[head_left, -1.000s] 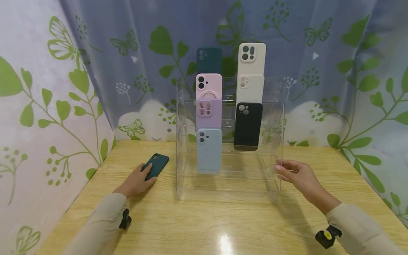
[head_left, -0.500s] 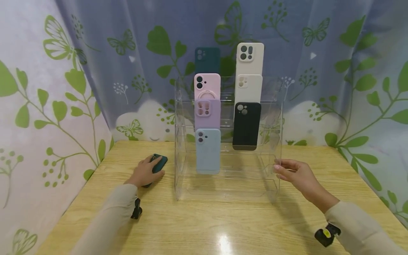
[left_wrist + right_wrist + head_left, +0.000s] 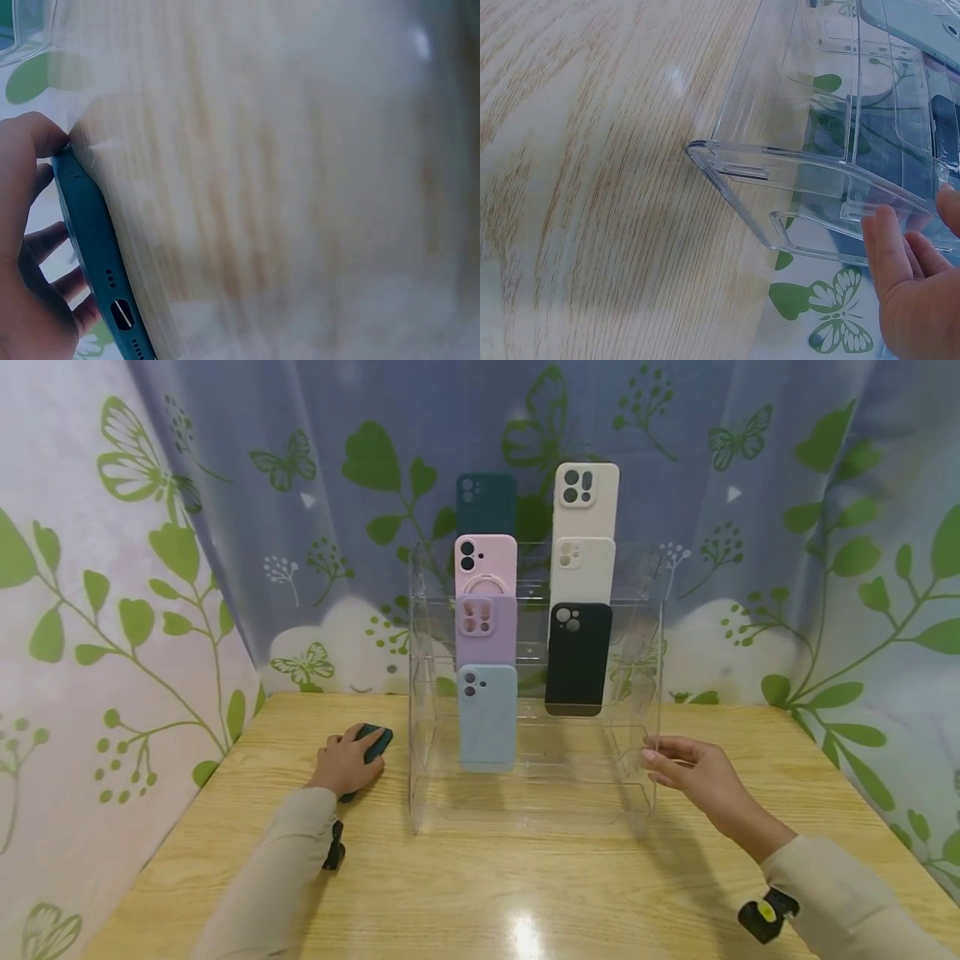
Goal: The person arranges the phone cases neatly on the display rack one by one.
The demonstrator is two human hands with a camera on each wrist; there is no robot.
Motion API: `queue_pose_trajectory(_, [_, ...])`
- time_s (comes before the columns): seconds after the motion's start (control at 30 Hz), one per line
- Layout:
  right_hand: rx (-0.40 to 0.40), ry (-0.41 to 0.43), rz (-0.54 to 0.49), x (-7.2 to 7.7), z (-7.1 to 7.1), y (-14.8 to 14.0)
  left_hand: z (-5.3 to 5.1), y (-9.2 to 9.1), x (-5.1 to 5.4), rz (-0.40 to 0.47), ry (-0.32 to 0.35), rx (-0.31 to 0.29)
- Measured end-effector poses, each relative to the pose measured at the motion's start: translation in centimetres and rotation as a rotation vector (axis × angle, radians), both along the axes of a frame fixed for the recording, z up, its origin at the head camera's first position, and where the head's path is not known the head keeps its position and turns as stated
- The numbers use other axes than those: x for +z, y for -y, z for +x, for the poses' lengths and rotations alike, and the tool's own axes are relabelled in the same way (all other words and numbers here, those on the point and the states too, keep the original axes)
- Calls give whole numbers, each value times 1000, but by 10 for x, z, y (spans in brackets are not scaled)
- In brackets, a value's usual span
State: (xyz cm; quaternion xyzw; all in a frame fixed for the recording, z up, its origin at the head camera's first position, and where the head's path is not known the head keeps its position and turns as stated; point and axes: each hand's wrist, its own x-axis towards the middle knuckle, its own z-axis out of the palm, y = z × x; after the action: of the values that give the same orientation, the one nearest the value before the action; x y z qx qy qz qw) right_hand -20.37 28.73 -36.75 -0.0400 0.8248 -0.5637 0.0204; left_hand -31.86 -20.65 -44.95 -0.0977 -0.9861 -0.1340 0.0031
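A dark green phone case (image 3: 377,742) lies on the table left of the clear display stand (image 3: 540,817). My left hand (image 3: 343,766) covers much of it and grips it by its long edges. In the left wrist view the case's end (image 3: 94,232), with port and speaker cutouts, shows between thumb and fingers. My right hand (image 3: 693,774) pinches the front edge of the stand's right side panel between thumb and fingers. The stand's left column bears a light blue case (image 3: 487,718), a lilac case (image 3: 497,647), a pink case (image 3: 498,556) and a dark green case (image 3: 491,510).
The stand's right column carries a black case (image 3: 577,664), a cream case (image 3: 596,572) and a taller white case (image 3: 603,514). Patterned curtains (image 3: 315,543) close off the back and sides of the wooden table (image 3: 450,893).
My left hand has shifted right and farther over the dark green case on the table, covering more of it. My right hand stays at the stand's side. The view has turned slightly right.
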Motion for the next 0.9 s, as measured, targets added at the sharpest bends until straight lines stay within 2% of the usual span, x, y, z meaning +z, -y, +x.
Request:
queue_pose_trajectory(0.17, [0, -10, 10, 1, 0, 0, 0, -1, -2, -25, -34, -3])
queue_pose_trajectory(0.5, [2, -10, 3, -2, 0, -1, 1, 3, -2, 42, -72, 27])
queue_pose_trajectory(0.77, [6, -10, 8, -2, 0, -1, 2, 8, 5, 116, -125, 38])
queue_pose_trajectory(0.9, [6, -11, 11, -1, 0, 0, 3, 9, 13, 159, -183, 29])
